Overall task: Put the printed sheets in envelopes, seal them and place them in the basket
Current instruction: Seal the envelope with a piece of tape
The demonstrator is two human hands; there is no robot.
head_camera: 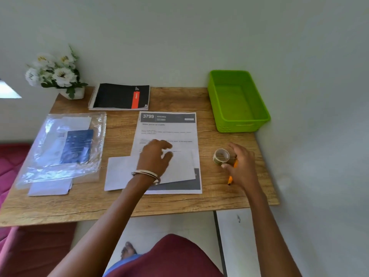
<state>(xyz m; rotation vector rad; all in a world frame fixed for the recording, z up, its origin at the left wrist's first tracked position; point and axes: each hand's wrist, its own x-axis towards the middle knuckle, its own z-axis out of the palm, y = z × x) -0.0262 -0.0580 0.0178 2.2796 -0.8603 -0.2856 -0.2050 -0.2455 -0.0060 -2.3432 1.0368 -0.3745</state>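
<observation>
Green basket [238,124] beyond the right hand [240,166] holds nothing, so barely started. Printed sheet [169,132] and envelope [119,172] lie under the loosely open left hand [154,156]; right hovers open by the tape roll [221,155].

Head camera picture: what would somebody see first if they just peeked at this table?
Probably the bright green basket at the table's far right corner, with nothing visible inside. Next, the printed sheet in the middle, with the left hand over it and a white envelope. The right hand reaches beside a tape roll.
</observation>
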